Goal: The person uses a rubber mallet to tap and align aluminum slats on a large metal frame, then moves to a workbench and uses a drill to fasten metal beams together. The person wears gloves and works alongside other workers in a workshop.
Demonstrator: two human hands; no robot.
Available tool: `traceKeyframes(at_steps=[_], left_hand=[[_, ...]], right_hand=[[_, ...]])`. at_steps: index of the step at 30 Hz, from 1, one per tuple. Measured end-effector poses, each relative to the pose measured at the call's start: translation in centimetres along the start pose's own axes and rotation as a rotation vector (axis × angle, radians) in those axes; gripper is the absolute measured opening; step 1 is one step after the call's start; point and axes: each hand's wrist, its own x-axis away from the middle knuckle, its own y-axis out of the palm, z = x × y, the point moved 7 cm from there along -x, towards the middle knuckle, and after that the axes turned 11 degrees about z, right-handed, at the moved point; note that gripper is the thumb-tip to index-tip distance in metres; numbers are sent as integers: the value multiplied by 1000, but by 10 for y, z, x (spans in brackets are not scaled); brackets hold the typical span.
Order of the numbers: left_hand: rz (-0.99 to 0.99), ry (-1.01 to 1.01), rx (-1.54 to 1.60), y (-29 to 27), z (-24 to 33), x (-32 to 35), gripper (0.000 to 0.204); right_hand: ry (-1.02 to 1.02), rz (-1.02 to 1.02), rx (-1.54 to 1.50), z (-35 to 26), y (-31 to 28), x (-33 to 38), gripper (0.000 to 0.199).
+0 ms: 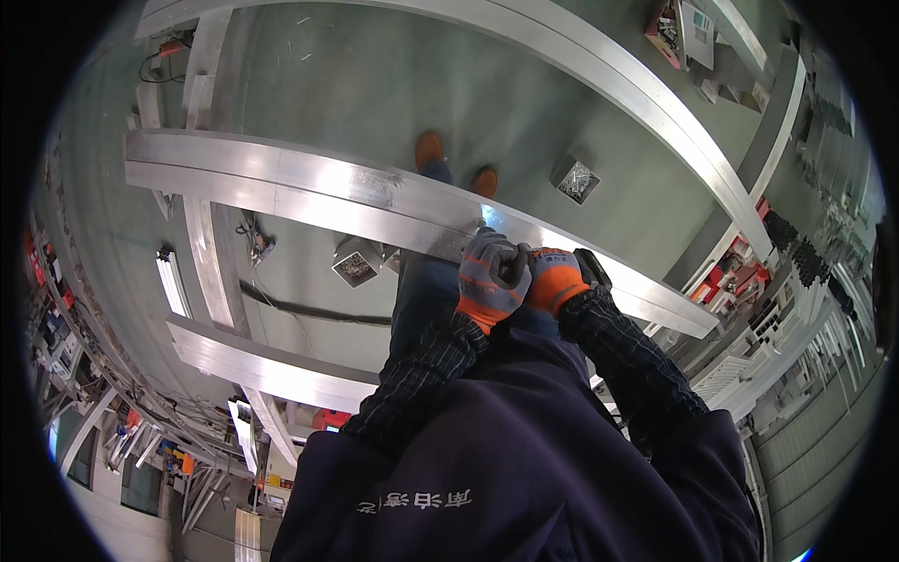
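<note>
Head view, lettering: pale printed characters across the dark jacket, darker print on the right glove's back.
Left grip: gloved fingers curled around something dark (mostly hidden, so I cannot tell what).
Right grip: bent beside the left one, a dark tool showing at its outer side; how firmly it closes, I cannot tell.
Metal beam: running just beyond the gloves, a bright spot on it.
</note>
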Motion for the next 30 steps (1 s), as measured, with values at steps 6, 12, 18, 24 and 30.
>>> traceKeyframes(at_steps=[6, 12, 18, 24, 30], left_hand=[[-16, 14, 26, -7, -2, 0, 21], [-17, -10, 9, -9, -1, -1, 21], [-55, -80, 18, -8, -4, -2, 19], [-36, -56, 3, -9, -3, -4, 20], [-19, -1, 45, -11, -3, -4, 21]], right_hand=[[-1, -20, 82, -5, 9, 4, 59], [27, 132, 72, -9, 12, 7, 61], [85, -115, -73, -5, 19, 1, 71], [117, -144, -96, -9, 7, 0, 60], [-2, 50, -42, -9, 17, 2, 52]])
